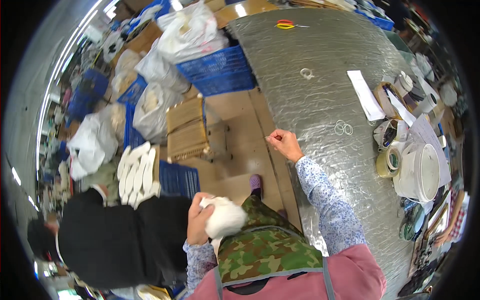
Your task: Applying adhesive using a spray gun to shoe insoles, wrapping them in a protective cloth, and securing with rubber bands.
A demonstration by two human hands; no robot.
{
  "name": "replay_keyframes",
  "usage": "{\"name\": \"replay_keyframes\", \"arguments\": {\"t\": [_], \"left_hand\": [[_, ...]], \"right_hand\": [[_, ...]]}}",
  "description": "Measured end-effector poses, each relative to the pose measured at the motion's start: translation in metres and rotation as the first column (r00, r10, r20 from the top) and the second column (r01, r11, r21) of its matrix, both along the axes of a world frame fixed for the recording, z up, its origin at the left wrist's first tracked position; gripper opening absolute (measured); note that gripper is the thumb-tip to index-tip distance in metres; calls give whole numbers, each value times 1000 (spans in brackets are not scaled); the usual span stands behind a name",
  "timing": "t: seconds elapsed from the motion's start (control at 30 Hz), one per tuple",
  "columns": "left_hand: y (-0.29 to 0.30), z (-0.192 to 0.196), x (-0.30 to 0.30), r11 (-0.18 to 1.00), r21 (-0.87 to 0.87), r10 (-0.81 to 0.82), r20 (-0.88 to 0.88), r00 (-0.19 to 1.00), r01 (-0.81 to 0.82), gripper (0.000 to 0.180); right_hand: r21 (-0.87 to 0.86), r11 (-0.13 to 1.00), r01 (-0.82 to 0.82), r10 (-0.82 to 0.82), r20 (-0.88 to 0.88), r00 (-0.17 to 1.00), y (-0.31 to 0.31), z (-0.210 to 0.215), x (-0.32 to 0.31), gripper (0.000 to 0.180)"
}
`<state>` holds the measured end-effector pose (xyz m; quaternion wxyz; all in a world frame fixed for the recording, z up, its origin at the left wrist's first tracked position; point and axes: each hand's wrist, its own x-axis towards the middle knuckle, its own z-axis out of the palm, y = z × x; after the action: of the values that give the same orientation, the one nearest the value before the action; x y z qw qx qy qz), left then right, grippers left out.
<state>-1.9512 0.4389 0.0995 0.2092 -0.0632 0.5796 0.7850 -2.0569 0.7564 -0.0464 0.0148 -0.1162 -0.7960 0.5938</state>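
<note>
"Your left hand [199,222] grips a soft white bundle [226,218]. Your right hand [287,144] is curled closed, with the fingertips pinched together."

"Is anything in your right hand?"

"I cannot tell. If it is a thin thing, it is too small to see. That hand is up by the left edge of the shiny silver table [280,60]."

"And where is your bundle?"

"It is down in front of you, by your green and brown apron [272,250]."

"What else is around you, from the left?"

"First, a person in black [120,235] is bent over close to you. Just past them, long white pads [137,170] lie in rows. Then comes a brown stack [187,127], with blue crates [220,70] behind it. Your purple shoe [255,185] is on the floor."

"And on your table?"

"Scissors [286,24] with red and yellow handles are at the far end. Thin white loops [343,128] lie to the right of your right hand. Next is a tape roll [388,162], then a white bucket [420,172] beside it."
</note>
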Motion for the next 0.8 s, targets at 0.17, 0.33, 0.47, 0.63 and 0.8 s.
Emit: {"name": "replay_keyframes", "arguments": {"t": [0.17, 0.33, 0.47, 0.63, 0.8], "left_hand": [[82, -22, -138, 969, 161, -194, 32, 980, 187, 25], [132, -68, -277, 957, 180, -243, 55, 969, 230, 27], [144, -101, -350, 983, 49, -184, 116, 976, 179, 25], [139, -135, -384, 986, -107, -90, 283, 955, 125, 24], [130, -163, -395, 924, -338, -37, 384, 923, 177, 32]], "right_hand": [[83, 979, 188, -171, -171, 970, 96, 20, -92, 15], [245, 907, 344, -310, -166, 936, 212, 9, -249, 20], [495, 753, 434, -362, -239, 901, 284, -21, -402, 22], [676, 555, 484, -341, -346, 874, 335, -39, -563, 25], [801, 312, 510, -300, -427, 853, 346, -48, -631, 26]]}}
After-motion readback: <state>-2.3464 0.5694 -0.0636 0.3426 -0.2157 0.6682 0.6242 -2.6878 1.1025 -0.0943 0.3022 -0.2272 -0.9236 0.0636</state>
